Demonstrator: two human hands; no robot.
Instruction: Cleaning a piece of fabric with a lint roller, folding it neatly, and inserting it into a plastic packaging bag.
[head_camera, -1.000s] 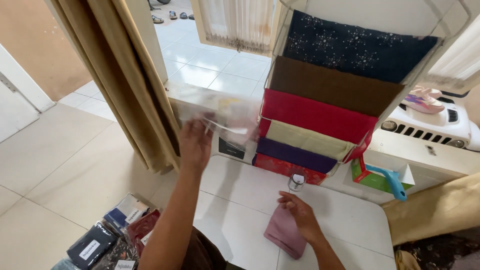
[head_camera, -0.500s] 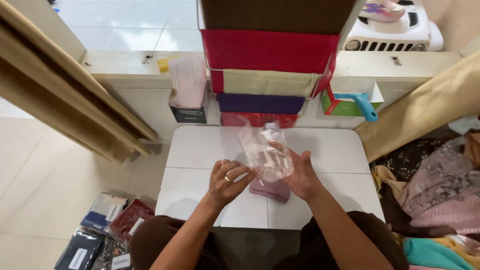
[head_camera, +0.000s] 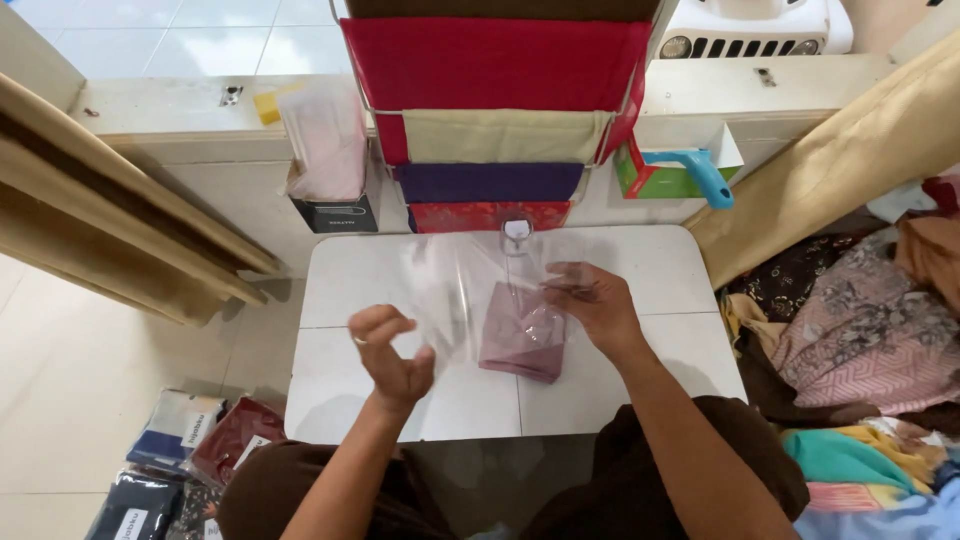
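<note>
**Clear bag held over folded cloth**

Right hand (head_camera: 600, 305) fingers pinch a clear plastic bag (head_camera: 470, 285); left hand (head_camera: 392, 355) fingers curl loosely, apart, gripping nothing. Beneath lies a folded mauve cloth (head_camera: 520, 340) on the white bench (head_camera: 640, 390). Stacked fabrics (head_camera: 495, 110) hang behind; tiled floor (head_camera: 90, 400) at left.

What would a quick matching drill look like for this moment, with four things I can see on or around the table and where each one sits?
Things:
1. clear plastic bag
2. mauve folded cloth
3. green box
4. packaged cloths

Places:
A. on the floor, left of the table
B. on the ledge behind the table
C. held up between both hands
D. lying on the white table

Pairs: 1-C, 2-D, 3-B, 4-A
</note>
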